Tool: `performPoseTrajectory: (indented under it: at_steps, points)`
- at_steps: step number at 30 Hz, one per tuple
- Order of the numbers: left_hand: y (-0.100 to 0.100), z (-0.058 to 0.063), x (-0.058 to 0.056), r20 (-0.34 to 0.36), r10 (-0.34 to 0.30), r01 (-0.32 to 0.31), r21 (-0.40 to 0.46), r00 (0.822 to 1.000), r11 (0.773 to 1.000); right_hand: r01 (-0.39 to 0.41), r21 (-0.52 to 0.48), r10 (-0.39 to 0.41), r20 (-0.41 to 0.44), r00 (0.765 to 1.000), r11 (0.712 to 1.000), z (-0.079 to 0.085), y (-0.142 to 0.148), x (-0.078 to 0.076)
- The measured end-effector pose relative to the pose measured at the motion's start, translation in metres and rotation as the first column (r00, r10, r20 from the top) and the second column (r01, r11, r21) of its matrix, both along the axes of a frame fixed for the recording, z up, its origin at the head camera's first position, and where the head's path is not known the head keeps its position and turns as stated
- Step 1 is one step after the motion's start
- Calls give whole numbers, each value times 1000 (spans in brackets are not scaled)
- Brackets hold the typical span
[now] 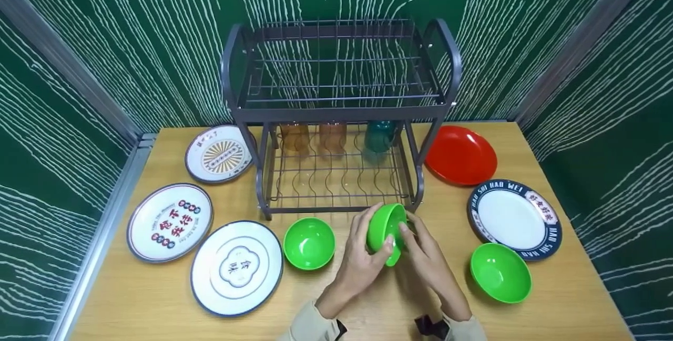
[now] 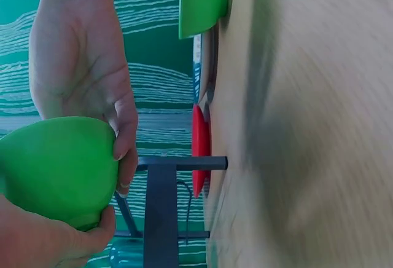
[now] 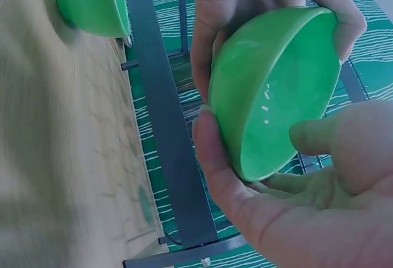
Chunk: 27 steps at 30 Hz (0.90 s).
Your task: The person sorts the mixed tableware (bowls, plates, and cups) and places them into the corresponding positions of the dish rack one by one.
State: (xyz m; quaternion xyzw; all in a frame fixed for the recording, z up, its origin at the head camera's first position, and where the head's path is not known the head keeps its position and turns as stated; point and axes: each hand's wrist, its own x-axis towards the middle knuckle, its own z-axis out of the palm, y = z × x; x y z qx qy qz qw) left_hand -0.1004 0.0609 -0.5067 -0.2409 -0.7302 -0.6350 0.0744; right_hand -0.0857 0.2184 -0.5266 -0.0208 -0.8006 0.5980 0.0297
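A green bowl [image 1: 379,228] is held up between both hands in front of the rack, tipped on its side with its mouth facing right in the head view. My left hand [image 1: 363,257] grips it from the left, thumb over the rim and fingers along the outside. On the other side my right hand [image 1: 426,251] pinches the rim. In the right wrist view the right thumb [image 3: 319,134] reaches inside the bowl, with its fingers curled against the outside. A second green bowl [image 1: 309,244] stands upright on the table to the left, and a third bowl [image 1: 500,272] to the right.
A dark two-tier dish rack [image 1: 342,115] stands at the back, with orange [image 1: 295,137], pinkish [image 1: 332,137] and teal [image 1: 379,136] cups on its lower tier. Several patterned plates [image 1: 171,223] lie left. A red plate [image 1: 461,155] and a dark-rimmed plate [image 1: 512,219] lie right.
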Motion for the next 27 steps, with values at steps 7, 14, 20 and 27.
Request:
performPoseTrajectory:
  at_steps: [7,14,20,27]
  points:
    - [-7,-3,-6,-30,43,-43,-14,999,999,-14,-93,13,-12,1000,996,-1,-1,-2]
    - [-17,-20,-19,-18,84,-84,-18,996,996,-34,-93,33,-20,999,995,15,-6,2]
    - [-26,-19,-24,-21,107,-108,-22,994,994,-33,-83,34,12,999,996,26,-10,7]
    - [-38,-14,-31,-5,160,-160,-73,987,984,-28,-53,27,-18,999,998,17,-8,11]
